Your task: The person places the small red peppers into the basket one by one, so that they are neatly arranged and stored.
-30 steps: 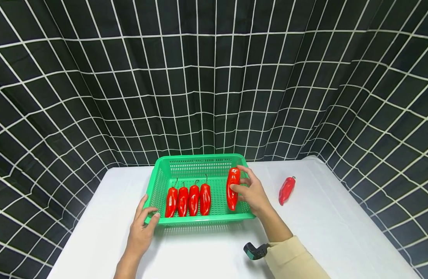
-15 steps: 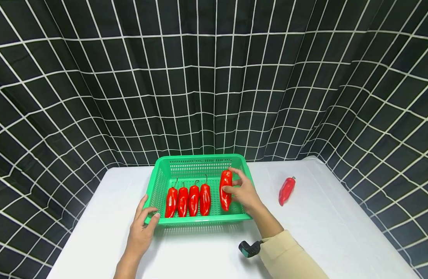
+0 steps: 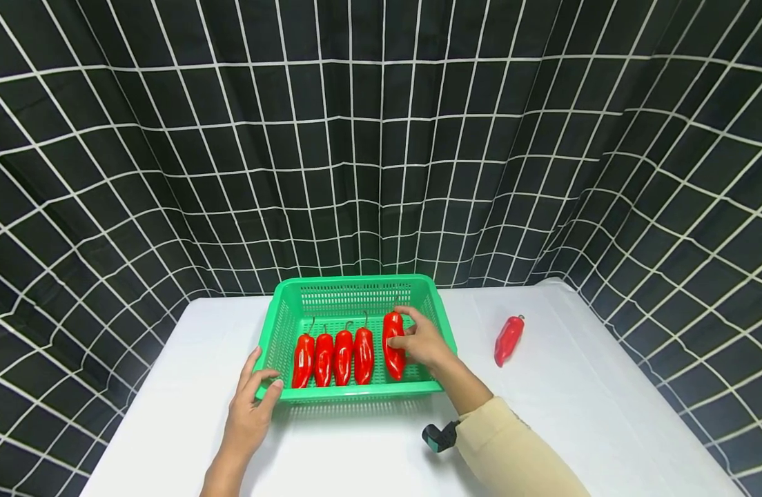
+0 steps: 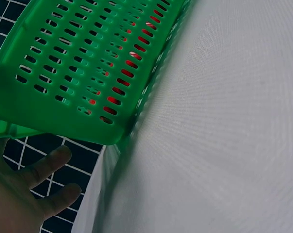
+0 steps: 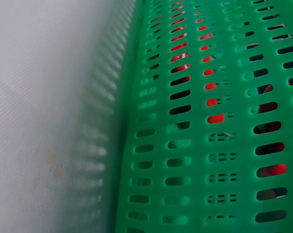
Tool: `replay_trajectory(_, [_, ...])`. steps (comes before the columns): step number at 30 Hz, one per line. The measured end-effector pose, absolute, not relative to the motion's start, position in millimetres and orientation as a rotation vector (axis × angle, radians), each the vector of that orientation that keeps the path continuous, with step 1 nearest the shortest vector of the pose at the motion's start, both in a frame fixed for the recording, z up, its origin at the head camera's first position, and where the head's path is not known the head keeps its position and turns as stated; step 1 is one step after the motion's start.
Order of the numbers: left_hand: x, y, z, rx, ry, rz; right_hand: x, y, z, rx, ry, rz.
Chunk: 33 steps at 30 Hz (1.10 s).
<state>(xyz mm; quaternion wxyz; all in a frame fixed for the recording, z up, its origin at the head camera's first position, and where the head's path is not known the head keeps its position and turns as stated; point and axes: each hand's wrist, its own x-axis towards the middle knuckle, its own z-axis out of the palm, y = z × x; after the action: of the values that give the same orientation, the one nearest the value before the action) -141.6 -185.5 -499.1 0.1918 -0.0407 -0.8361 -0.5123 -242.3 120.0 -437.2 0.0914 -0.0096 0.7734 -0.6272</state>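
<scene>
A green plastic basket point(image 3: 356, 391) with slotted walls stands on the white table. Several glossy red chili peppers lie side by side in its left half, among them a chili pepper point(image 3: 364, 355) at the right end of the row. My right hand point(image 3: 423, 342) reaches over the basket's right side and grips another red chili pepper point(image 3: 393, 352), stem end away from me, to the right of that row. My left hand point(image 3: 252, 407) holds the basket's front left corner, thumb at the front rim. In the left wrist view two fingers point(image 4: 59, 199) spread below the corner.
One more red chili pepper point(image 3: 509, 341) lies on the white tablecloth point(image 3: 580, 386) right of the basket. A black curtain point(image 3: 381, 138) with a white grid rises behind and on both sides. A small black device point(image 3: 440, 437) sticks out from the right sleeve point(image 3: 511, 449).
My right hand has moved left and slightly down with its chili pepper, toward the row in the basket. My left hand has stayed at the basket's corner.
</scene>
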Motion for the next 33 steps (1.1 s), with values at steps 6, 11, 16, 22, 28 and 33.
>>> replay_trajectory(6, [-142,-186,-498,-0.121,-2.343,-1.446,-241,118,-437,-0.042,2.341,-1.778])
replay_trajectory(11, [-141,-187,-499,-0.106,-2.354,-1.445,-241,114,-440,-0.04,2.38,-1.669])
replay_trajectory(16, [-140,-188,-499,-0.102,-2.362,-1.45,-243,110,-443,-0.032,2.401,-1.585])
replay_trajectory(22, [-140,-188,-499,-0.105,-2.37,-1.444,-244,110,-443,-0.021,2.393,-1.548])
replay_trajectory(28, [-140,-187,-498,-0.109,-2.361,-1.462,-244,110,-442,-0.028,2.342,-1.551])
replay_trajectory(33, [-140,-187,-498,-0.119,-2.351,-1.478,-243,110,-442,-0.015,2.301,-1.562])
